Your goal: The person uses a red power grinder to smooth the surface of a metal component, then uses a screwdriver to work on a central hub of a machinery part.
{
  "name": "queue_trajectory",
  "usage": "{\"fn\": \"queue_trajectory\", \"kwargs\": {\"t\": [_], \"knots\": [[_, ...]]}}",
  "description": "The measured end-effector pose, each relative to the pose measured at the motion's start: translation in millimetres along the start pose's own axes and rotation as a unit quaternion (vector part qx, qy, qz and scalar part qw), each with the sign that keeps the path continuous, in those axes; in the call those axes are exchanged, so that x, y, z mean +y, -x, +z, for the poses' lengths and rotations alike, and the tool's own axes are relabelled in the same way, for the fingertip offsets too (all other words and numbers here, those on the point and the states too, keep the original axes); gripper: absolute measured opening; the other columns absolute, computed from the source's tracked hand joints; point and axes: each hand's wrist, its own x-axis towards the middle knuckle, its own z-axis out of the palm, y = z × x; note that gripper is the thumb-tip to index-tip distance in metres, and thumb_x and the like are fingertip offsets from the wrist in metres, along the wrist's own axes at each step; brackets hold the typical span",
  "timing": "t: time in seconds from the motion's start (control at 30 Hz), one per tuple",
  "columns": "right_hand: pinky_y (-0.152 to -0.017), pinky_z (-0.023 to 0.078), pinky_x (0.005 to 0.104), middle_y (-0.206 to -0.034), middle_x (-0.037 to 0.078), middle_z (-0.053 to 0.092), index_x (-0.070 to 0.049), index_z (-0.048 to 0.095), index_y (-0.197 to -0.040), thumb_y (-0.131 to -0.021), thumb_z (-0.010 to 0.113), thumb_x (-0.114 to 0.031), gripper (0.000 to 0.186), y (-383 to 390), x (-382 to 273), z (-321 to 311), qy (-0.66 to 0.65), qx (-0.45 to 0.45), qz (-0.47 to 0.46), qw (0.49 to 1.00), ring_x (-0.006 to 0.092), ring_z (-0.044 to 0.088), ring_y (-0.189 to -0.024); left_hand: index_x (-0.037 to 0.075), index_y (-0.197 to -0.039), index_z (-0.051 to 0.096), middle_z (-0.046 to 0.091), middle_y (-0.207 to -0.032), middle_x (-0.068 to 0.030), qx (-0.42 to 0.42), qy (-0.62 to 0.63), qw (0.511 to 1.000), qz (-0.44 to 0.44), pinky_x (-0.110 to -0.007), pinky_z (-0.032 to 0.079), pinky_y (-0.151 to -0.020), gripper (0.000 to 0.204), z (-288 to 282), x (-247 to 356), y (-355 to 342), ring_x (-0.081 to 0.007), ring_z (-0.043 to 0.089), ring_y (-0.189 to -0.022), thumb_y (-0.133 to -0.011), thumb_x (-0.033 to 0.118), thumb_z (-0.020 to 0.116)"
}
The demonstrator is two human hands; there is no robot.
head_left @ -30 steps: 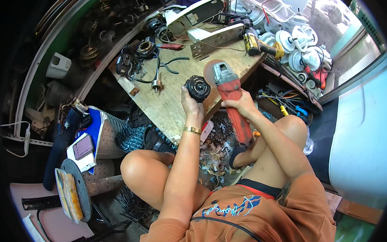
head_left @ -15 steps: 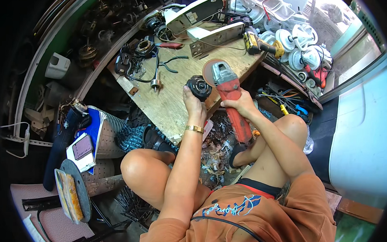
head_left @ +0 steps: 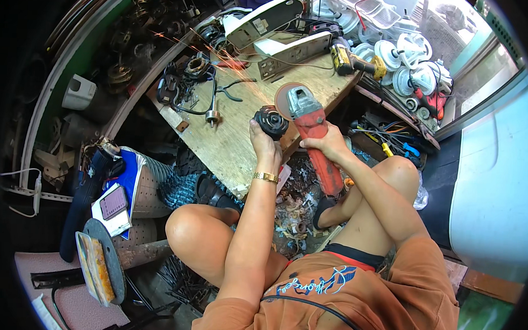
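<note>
Brown cloth of the shirt (head_left: 324,286) sits nearest, with bare knees (head_left: 183,223) behind it and scrap (head_left: 297,218) on the floor between. Past the watch (head_left: 266,177), the left hand (head_left: 263,144) has its fingers curled round the black part (head_left: 271,123), some of them hidden beneath it; the right hand (head_left: 326,141) is wrapped closely round the red grinder (head_left: 317,146). The part is at the bench's near edge, its top against or just beside the disc (head_left: 282,101) — exact contact is hard to see. With no clamp in sight, a snag could twist the part loose, and a slip could bring the disc onto those bare fingers. Sparks (head_left: 215,58) spray up and leftward across the bench (head_left: 212,148), over the pliers (head_left: 231,94) and toward the coil (head_left: 197,65); they might scorch the cord (head_left: 190,109) there. Farther off, a bracket (head_left: 294,55) and drill (head_left: 342,60) crowd the bench's far end, leaving little room beyond the disc — white wheels (head_left: 391,56) pile up past them.
</note>
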Motion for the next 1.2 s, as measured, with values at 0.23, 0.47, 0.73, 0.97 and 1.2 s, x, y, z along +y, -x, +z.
{"fn": "queue_trajectory", "kwargs": {"t": [0.23,0.47,0.73,0.97,1.2], "knots": [[-0.091,0.053,0.0353,-0.107,0.010,0.072,-0.001,0.067,-0.117,-0.062,0.091,-0.027,0.065,0.1,-0.3,1.0,0.003,0.002,-0.001,1.000,0.0193,0.068,-0.095,0.007,-0.132,0.052,0.066,-0.124,-0.0126,0.011,-0.009,1.000,-0.007,-0.049,0.062,-0.091,0.045,-3.0,0.9,-3.0,-0.0278,0.070,-0.108,-0.113,0.040,0.028],[-0.091,0.053,0.0355,-0.108,0.010,0.072,0.000,0.066,-0.117,-0.062,0.091,-0.026,0.065,0.6,2.2,-0.2,-0.006,0.005,-0.005,1.000,0.0195,0.067,-0.094,0.006,-0.132,0.051,0.065,-0.125,-0.0131,0.027,-0.008,1.000,-0.010,-0.050,0.062,-0.092,0.044,1.3,2.0,0.2,-0.0287,0.070,-0.108,-0.113,0.039,0.029],[-0.090,0.054,0.0350,-0.107,0.010,0.072,0.000,0.066,-0.116,-0.062,0.091,-0.026,0.065,1.4,0.4,-0.9,-0.012,-0.002,0.005,1.000,0.0189,0.067,-0.094,0.004,-0.130,0.053,0.067,-0.122,-0.0134,0.002,0.006,1.000,-0.014,-0.047,0.061,-0.092,0.048,-1.6,1.8,-4.2,-0.0277,0.070,-0.107,-0.114,0.039,0.026],[-0.091,0.053,0.0353,-0.108,0.011,0.072,0.000,0.067,-0.118,-0.062,0.091,-0.028,0.067,1.1,3.0,-4.7,0.013,-0.004,-0.002,1.000,0.0197,0.068,-0.096,0.005,-0.128,0.053,0.065,-0.120,-0.0124,-0.008,0.011,0.999,-0.032,-0.041,0.061,-0.089,0.042,1.3,-6.6,2.6,-0.0248,0.069,-0.105,-0.113,0.039,0.033],[-0.093,0.053,0.0363,-0.110,0.012,0.072,0.001,0.066,-0.120,-0.062,0.092,-0.031,0.071,-3.2,3.5,-1.0,0.022,0.013,-0.019,0.999,0.0214,0.069,-0.098,0.003,-0.133,0.051,0.065,-0.127,-0.0149,0.031,0.000,0.999,-0.033,-0.051,0.059,-0.097,0.050,-1.3,-5.0,0.5,-0.0303,0.068,-0.112,-0.113,0.041,0.024]]}}
